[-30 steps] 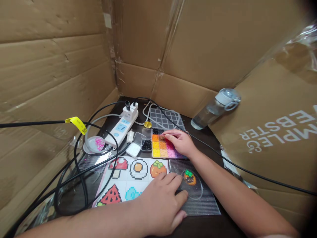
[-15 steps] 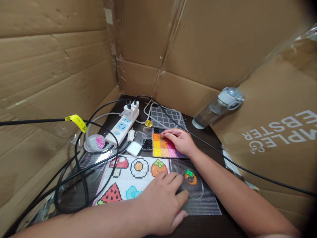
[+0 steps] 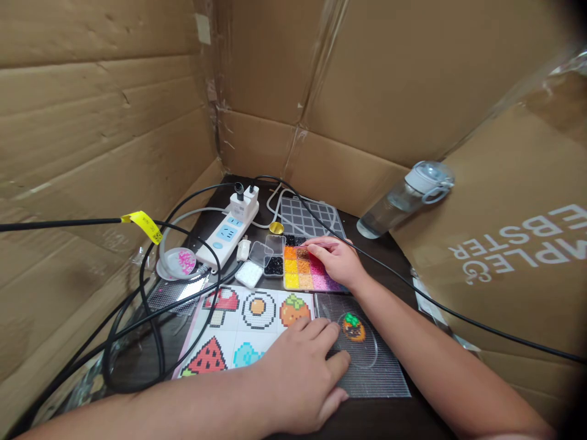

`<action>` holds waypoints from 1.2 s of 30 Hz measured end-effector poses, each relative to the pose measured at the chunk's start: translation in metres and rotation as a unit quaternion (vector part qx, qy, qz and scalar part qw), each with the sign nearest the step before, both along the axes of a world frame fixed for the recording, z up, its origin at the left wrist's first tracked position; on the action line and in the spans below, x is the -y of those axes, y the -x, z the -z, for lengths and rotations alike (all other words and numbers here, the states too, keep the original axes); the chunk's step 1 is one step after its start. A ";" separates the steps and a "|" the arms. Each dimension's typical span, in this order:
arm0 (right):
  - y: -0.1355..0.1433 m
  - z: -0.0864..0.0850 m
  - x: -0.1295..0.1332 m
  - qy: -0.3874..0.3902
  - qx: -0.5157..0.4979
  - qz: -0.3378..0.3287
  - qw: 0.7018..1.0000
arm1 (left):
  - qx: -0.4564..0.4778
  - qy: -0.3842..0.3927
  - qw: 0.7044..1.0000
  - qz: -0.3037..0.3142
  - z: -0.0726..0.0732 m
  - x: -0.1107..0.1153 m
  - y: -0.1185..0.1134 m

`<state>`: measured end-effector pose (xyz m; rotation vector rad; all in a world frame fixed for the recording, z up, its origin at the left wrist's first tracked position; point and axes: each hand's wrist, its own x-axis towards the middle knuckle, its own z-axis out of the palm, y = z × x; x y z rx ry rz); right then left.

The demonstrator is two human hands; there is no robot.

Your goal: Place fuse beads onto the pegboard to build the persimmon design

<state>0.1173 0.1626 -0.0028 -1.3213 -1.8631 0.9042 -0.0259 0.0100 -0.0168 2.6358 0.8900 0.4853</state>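
My right hand (image 3: 337, 261) pinches slim tweezers (image 3: 308, 245) over the bead box (image 3: 293, 287); their tips are near the orange and brown compartments at its back left. The box holds fuse beads in yellow, orange, pink and other colours. My left hand (image 3: 308, 366) rests with its fingers out, holding nothing, across the clear pegboard (image 3: 385, 379) and the pattern sheet (image 3: 235, 336). On the pegboard sits a partly filled bead persimmon (image 3: 353, 328), orange with green leaves. A printed persimmon (image 3: 294, 310) shows just beyond my left fingers.
Small boxes of black beads (image 3: 274, 266) and white beads (image 3: 249, 274) stand left of the bead box. A power strip (image 3: 222, 238), looping black cables (image 3: 144, 318), a dish of pink beads (image 3: 177, 264) and a water bottle (image 3: 403, 198) surround the work. Cardboard walls (image 3: 275, 73) enclose the table.
The right hand and tweezers have shifted very slightly at the bead box. My left hand stays in place, and the bead persimmon looks the same.
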 end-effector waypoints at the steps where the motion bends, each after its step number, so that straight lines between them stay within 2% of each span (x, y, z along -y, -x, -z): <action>1: 0.000 0.000 0.000 0.002 0.002 0.003 1.000 | 0.000 -0.001 1.000 0.001 0.000 0.000 0.000; 18: 0.003 0.004 -0.001 0.038 -0.043 0.005 0.998 | -0.001 -0.018 1.000 0.000 0.001 0.000 0.001; 36: 0.003 0.003 -0.002 0.013 0.001 0.019 1.000 | -0.003 -0.009 1.000 0.001 0.001 0.000 0.000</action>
